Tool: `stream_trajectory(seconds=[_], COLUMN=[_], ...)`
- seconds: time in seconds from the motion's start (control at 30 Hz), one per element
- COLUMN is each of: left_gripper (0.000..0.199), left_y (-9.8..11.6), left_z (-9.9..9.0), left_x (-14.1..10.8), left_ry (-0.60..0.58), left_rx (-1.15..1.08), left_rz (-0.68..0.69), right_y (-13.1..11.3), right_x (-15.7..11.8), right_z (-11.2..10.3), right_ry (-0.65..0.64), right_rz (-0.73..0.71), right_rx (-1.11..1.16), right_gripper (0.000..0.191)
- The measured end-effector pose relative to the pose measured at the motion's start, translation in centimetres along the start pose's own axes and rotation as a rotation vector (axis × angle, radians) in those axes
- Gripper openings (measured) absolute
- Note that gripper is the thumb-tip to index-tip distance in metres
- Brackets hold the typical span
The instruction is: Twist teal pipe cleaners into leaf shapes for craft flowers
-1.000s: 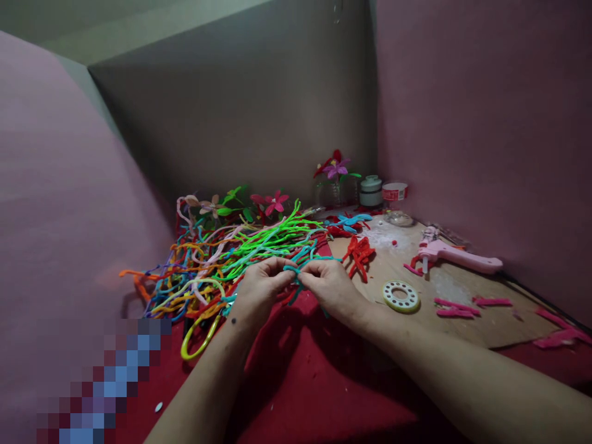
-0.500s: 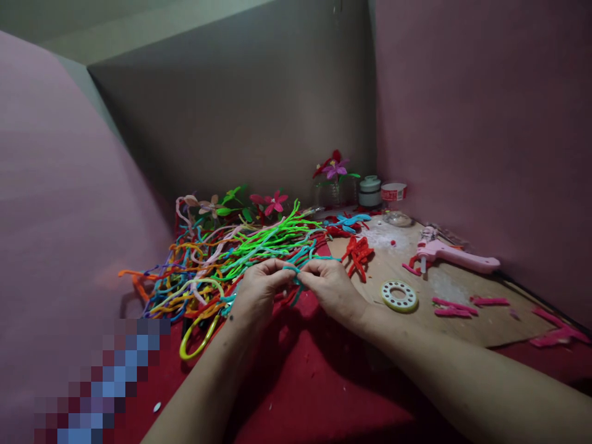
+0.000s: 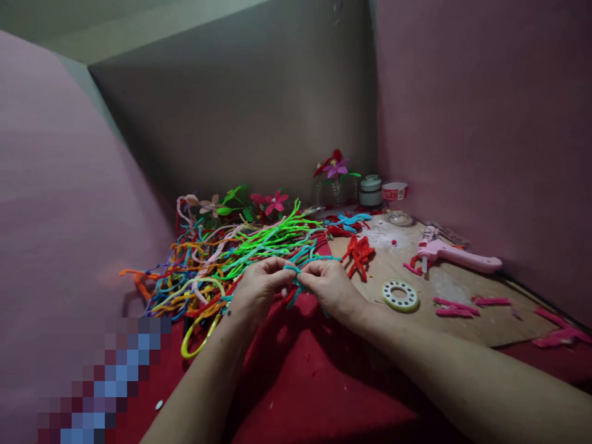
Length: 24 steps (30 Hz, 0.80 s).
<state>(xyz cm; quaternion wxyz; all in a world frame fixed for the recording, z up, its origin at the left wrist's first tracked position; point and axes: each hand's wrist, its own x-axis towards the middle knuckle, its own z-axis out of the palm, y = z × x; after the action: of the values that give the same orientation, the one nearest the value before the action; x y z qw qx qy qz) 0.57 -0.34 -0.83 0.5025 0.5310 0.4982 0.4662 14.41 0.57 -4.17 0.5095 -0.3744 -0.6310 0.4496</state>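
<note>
Pinched between the fingertips of both hands is a teal pipe cleaner (image 3: 293, 269), bent where the fingers meet. My left hand (image 3: 260, 285) grips it from the left, and my right hand (image 3: 329, 285) from the right, thumbs and forefingers pressed together. More teal strands hang below the fingers. Just behind the hands lies a large pile of coloured pipe cleaners, with bright green ones (image 3: 272, 237) on top. Yellow scissor handles (image 3: 187, 343) stick out beside my left wrist. Red bent pipe cleaners (image 3: 359, 254) lie behind my right hand.
On the brown board (image 3: 467, 327) at right are a pink glue gun (image 3: 462, 256), a round tape spool (image 3: 400, 296) and pink pieces (image 3: 456, 307). Fuzzy flowers (image 3: 276, 201), a grey jar (image 3: 370, 191) and a clear container stand at the back. A red cloth (image 3: 324, 394) lies in front.
Both hands keep their pinch, with only slight finger movement. The teal strands below the fingers have shifted a little. The whole view has moved very slightly.
</note>
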Motion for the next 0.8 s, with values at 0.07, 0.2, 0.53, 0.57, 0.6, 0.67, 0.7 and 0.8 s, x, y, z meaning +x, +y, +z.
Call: stream_trajectory(seconds=[0.07, 0.2, 0.53, 0.57, 0.6, 0.67, 0.7, 0.8], left_gripper=[0.019, 0.019, 0.020, 0.020, 0.020, 0.019, 0.018, 0.018], left_y=[0.4, 0.6, 0.8, 1.0, 1.1, 1.3, 1.3, 1.1], left_z=[-0.4, -0.8, 0.5, 0.7, 0.7, 0.6, 0.5, 0.3], left_x=[-0.1, -0.1, -0.7, -0.8, -0.8, -0.9, -0.9, -0.7], left_ry=[-0.034, -0.031, -0.039, -0.020, -0.001, 0.031, 0.041, 0.034], left_rx=[0.047, 0.028, 0.141, 0.159, 0.180, 0.228, 0.252, 0.288], left_rz=[0.006, 0.010, 0.062, 0.069, 0.079, 0.103, 0.113, 0.129], right_y=[0.1, 0.0, -0.3, -0.3, -0.2, -0.1, 0.0, 0.5], right_x=[0.1, 0.1, 0.0, 0.0, 0.0, 0.0, 0.0, 0.2], right_z=[0.0, 0.1, -0.1, -0.1, -0.1, -0.1, -0.1, -0.1], right_ry=[-0.003, -0.041, -0.064, -0.072, -0.088, -0.129, -0.151, -0.194], right_rz=[0.012, 0.054, 0.094, 0.104, 0.115, 0.135, 0.142, 0.169], right_rx=[0.031, 0.103, 0.219, 0.233, 0.246, 0.254, 0.248, 0.225], right_gripper=[0.022, 0.021, 0.013, 0.014, 0.015, 0.020, 0.022, 0.022])
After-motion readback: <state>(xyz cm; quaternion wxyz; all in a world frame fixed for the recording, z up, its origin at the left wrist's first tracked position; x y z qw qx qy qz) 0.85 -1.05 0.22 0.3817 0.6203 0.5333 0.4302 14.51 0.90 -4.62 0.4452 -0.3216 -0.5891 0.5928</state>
